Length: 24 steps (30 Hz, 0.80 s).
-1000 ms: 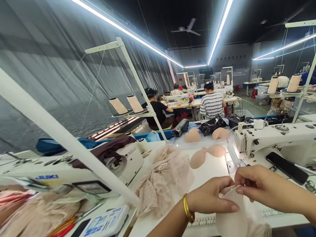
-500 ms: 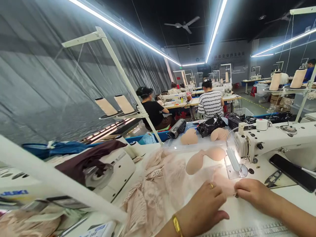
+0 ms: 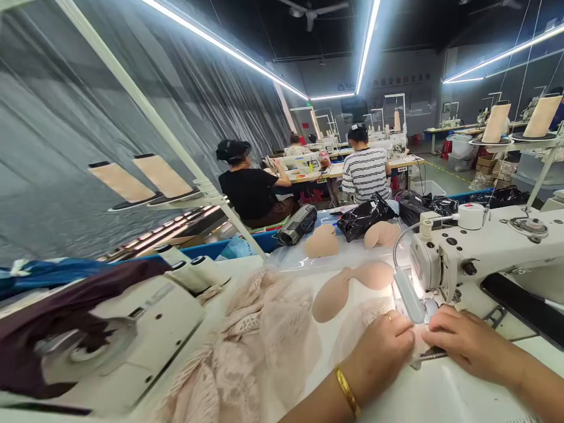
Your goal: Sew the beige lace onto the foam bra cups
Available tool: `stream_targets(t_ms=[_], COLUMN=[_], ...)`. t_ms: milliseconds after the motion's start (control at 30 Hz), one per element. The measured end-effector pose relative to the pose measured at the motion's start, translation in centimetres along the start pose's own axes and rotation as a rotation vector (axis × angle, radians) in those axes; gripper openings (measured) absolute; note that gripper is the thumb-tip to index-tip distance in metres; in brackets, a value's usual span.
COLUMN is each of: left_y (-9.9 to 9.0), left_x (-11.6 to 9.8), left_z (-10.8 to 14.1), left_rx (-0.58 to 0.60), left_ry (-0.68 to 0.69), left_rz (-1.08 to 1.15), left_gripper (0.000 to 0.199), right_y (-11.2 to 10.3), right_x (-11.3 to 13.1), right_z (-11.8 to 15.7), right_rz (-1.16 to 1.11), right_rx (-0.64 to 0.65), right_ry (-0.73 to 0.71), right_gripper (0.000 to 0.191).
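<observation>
1. Head view: left hand [image 3: 385, 352], palm down, fingers curled nearly closed, on the cloth. Whether it pinches or only presses cannot be told.
2. Right hand [image 3: 471, 343], fingers bent and half closed, tips lowered to the cloth's other side. A grip cannot be made out.
3. Cloth [image 3: 361, 320], sheer, pale pink. Lies on the table [image 3: 476, 393], partly under the left hand; a strip shows between the hands, just below the lamp. Presumably held from both sides to keep that strip flat and steered.
4. Machine [image 3: 506, 247], white, its head just beyond the hands. Needle hidden.
5. Lamp [image 3: 409, 296], on a bent neck, angled down; likely set so to light the stitching spot.
6. Cups [image 3: 332, 296], one joined beige pair, beyond the cloth; probably left there within reach, off the working spot.
7. Lace pile [image 3: 247, 346], loose, left of the cloth.
8. Phone [image 3: 515, 299] and snips [image 3: 496, 316], right of the machine head, beyond the right hand; apparently parked aside.
9. Changes: one second ago the hands held pale cloth up in front of the machine; now they are down by the lamp. Against half a second ago, they sit closer to it, and the left hand is nearer the right.
</observation>
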<state>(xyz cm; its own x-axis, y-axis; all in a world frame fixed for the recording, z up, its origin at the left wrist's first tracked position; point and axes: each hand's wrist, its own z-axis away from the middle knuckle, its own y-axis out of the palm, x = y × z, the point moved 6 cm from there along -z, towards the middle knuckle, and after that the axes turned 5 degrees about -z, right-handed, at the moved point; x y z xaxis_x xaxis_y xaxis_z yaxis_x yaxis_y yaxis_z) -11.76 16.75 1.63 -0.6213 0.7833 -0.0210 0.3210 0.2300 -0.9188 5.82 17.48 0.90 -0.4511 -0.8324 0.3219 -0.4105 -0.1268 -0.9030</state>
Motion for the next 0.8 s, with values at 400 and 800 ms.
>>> stream_targets(t_ms=[400,800], left_y=[-0.4,0.1], left_x=[-0.7,0.3], left_z=[-0.8,-2.3], left_rx=[-0.02,0.006], left_ry=[0.025,0.073], left_rz=[0.008,0.013], left_gripper=[0.02,0.017], right_y=[0.8,0.9], right_x=[-0.7,-1.5], right_z=[0.5,0.3], right_rz=[-0.034,0.006], right_rx=[0.07,0.055], right_ry=[0.077,0.165], right_gripper=[0.044,0.041])
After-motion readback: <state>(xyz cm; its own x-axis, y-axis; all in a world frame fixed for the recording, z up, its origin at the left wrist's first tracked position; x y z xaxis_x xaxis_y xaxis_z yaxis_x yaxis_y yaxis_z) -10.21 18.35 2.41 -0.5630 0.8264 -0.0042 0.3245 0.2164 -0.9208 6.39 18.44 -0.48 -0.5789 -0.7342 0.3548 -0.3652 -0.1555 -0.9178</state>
